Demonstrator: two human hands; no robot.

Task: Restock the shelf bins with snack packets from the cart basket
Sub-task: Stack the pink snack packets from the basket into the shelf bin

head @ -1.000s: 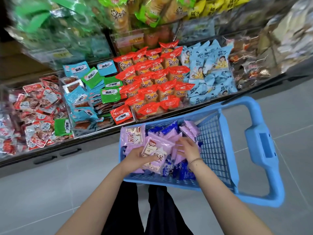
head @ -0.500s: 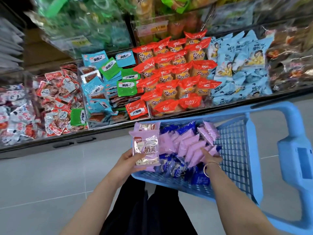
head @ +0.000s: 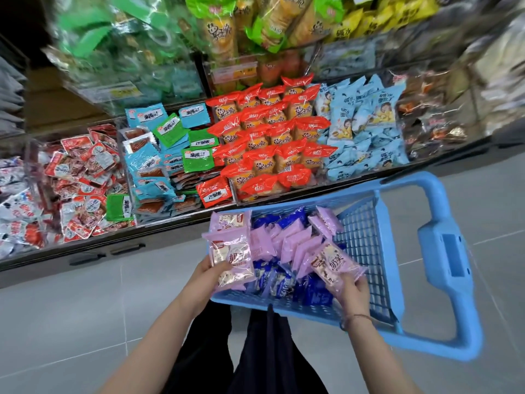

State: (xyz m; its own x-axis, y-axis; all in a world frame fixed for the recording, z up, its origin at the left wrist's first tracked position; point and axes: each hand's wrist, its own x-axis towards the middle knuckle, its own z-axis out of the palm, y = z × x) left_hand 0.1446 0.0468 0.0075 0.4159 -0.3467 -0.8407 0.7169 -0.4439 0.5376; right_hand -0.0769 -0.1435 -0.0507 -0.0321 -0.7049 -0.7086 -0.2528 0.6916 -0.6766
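Two pink packets are up out of the pile. The left-hand packet (head: pixel 231 257) is at lower centre of frame, over the near-left corner of the cart basket (head: pixel 298 304). The left hand (head: pixel 208 275) pinches its lower edge, thumb on front, fingers behind; maybe more than one is stacked there, cannot tell. The right-hand packet (head: pixel 332 264) is lower centre-right, tilted, just above the pile, with the right hand (head: pixel 350 290) curled round its lower end.

Loose pink packets (head: pixel 295 245) lie across the basket middle on top of blue packets (head: pixel 287 284). The shelf bins (head: pixel 170 223) run across mid-frame, just beyond the basket.

The step looks like gathering a pink handful. To do it well:
- Lay the right packet flat onto the left one, same face up and edges squared, then clamp with the thumb.
- The film looks slick, so grip across the body, not a corner.
- Skim pinks off the top and don't dig into the blues.
- No pink bin shows in view: orange packets (head: pixel 270 143) are upper centre and pale blue packets (head: pixel 360 129) sit to their right, so find the matching bin before carrying.
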